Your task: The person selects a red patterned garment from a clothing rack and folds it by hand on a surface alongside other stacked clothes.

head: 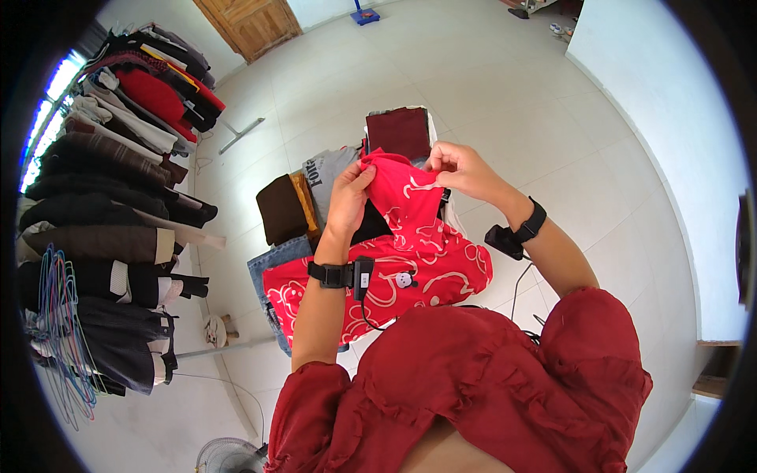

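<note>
A bright red garment with white line drawings and a small panda figure is spread before me, one end of it lifted. My left hand pinches the lifted part at its left edge. On the opposite edge, my right hand grips the same cloth between thumb and fingers. Beneath and behind the garment are folded clothes: a grey printed piece, a dark brown one, a mustard one and blue denim. A maroon folded piece tops a stack just beyond my hands.
Along the left wall runs a rack of hanging clothes, with a bunch of coloured hangers at its near end. A fan stands at the bottom left. A metal rack foot rests on the tiled floor. Cables hang from my wrist devices.
</note>
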Available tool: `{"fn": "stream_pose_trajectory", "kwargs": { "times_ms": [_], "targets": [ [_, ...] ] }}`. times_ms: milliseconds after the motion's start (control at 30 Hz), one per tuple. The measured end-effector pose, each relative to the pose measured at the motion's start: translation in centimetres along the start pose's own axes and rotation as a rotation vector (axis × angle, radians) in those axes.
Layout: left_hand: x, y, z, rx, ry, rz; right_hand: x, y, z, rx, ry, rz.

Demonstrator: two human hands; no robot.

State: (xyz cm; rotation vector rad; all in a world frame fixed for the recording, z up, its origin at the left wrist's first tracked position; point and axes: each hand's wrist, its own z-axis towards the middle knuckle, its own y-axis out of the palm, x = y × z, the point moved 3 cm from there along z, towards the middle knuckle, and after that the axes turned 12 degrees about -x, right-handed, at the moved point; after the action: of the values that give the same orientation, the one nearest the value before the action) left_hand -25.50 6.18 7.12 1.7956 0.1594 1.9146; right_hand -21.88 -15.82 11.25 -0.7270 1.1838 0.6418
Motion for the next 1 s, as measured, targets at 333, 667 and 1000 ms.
{"fn": "stream_pose_trajectory", "kwargs": {
  "times_ms": [333,667,1000],
  "targets": [
    [-0.1,0.9,0.8,0.014,-0.019,0.061,-1.4,1.3,-0.1,0.086,-0.134,-0.664],
    [-0.3,-1.5,1.2,0.037,0.024,-0.014,1.8,-2.5,-4.7,0.436,0.391,0.061],
    [-0.1,1.4,2.5,-0.148,0.03,0.002,-1.0,-1.3,-3.1,0.243,0.127,-0.267]
  ]
}}
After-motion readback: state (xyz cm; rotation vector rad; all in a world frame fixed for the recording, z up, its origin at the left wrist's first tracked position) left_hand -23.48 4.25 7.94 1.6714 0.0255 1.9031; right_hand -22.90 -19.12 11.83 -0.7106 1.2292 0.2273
